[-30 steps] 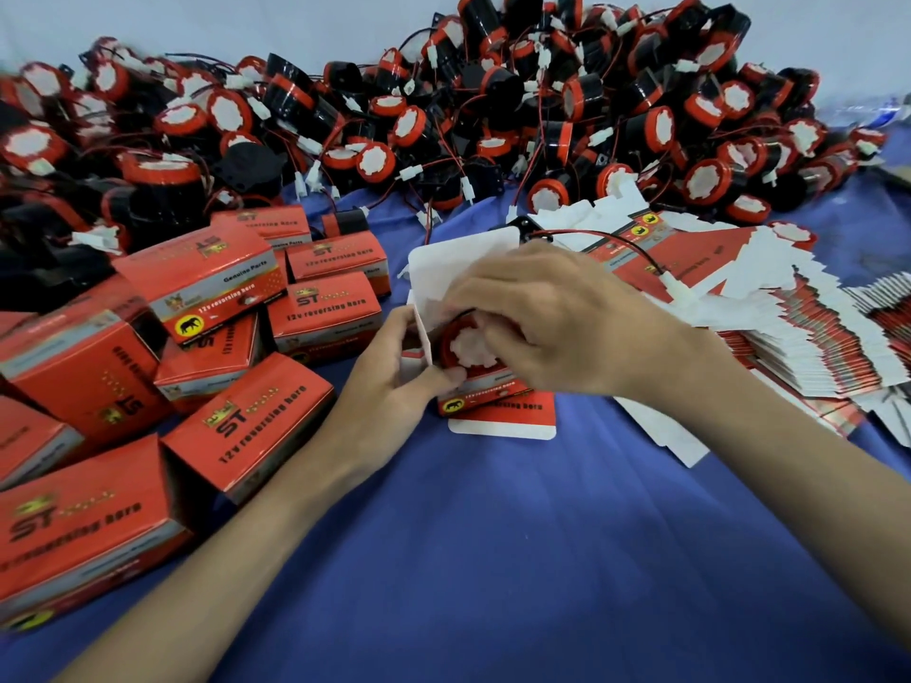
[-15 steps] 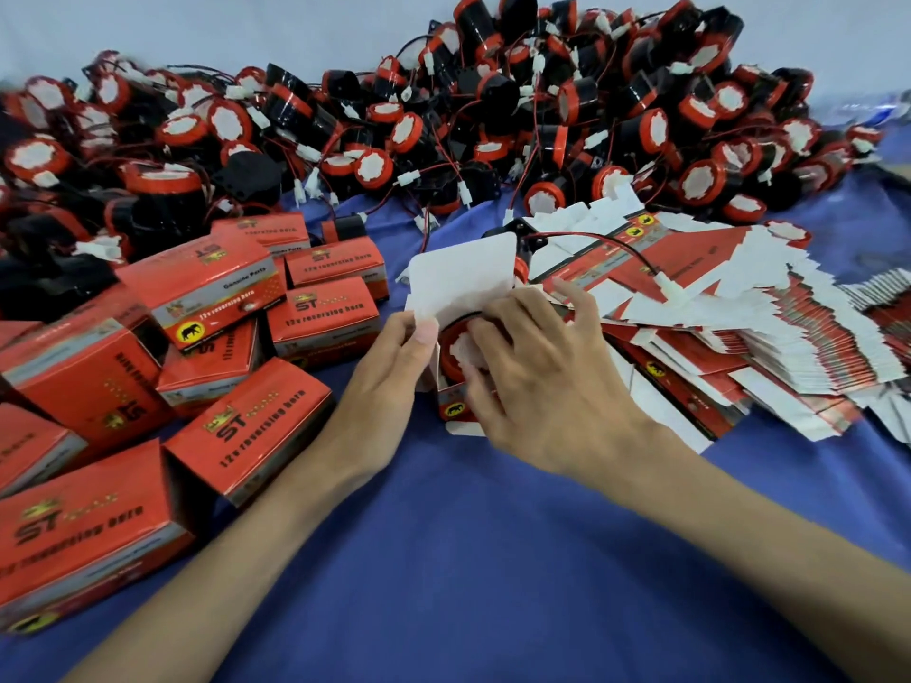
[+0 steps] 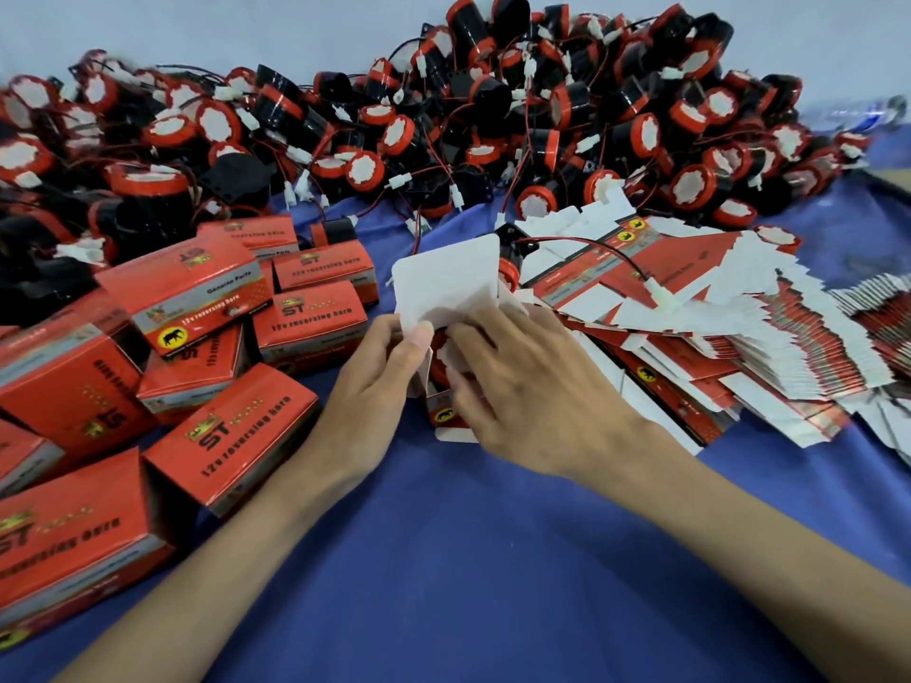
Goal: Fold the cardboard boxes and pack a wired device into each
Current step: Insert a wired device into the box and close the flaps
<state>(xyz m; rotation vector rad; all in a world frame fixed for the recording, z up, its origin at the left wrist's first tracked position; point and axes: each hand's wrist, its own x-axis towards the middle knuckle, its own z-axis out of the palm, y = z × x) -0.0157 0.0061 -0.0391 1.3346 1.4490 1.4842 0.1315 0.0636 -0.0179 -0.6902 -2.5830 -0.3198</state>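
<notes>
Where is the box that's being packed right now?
The open box stands mid-frame in the head view on the blue cloth, between the left hand and right hand, finished boxes on its left, the flat carton stack on its right.

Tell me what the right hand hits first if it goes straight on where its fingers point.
Pointing up-left, the right hand would first press the wired device in the open box, at its fingertips; behind it stands the white flap. Depth is unclear.

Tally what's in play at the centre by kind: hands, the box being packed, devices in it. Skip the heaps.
Hands: 2, left hand and right hand
Open box: 1
Device in it: 1
Total: 4
</notes>
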